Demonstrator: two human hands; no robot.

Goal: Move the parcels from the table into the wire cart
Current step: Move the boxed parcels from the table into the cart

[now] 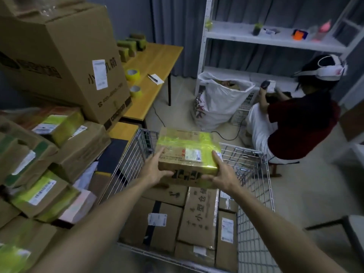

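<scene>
A cardboard parcel [187,150] wrapped in yellow tape, with a white label, hangs above the wire cart [254,223]. My left hand [155,168] grips its near left corner, and my right hand [220,172] grips its near right corner. Inside the cart lie several brown parcels [199,217] packed side by side. More taped parcels [57,123] are piled on the table at the left, under a large brown box [59,56].
A wooden table [155,62] at the back carries tape rolls [133,74]. A person [295,123] crouches at the right by a white shelf [275,38] and a white sack [218,99]. A black cable runs across the floor beyond the cart.
</scene>
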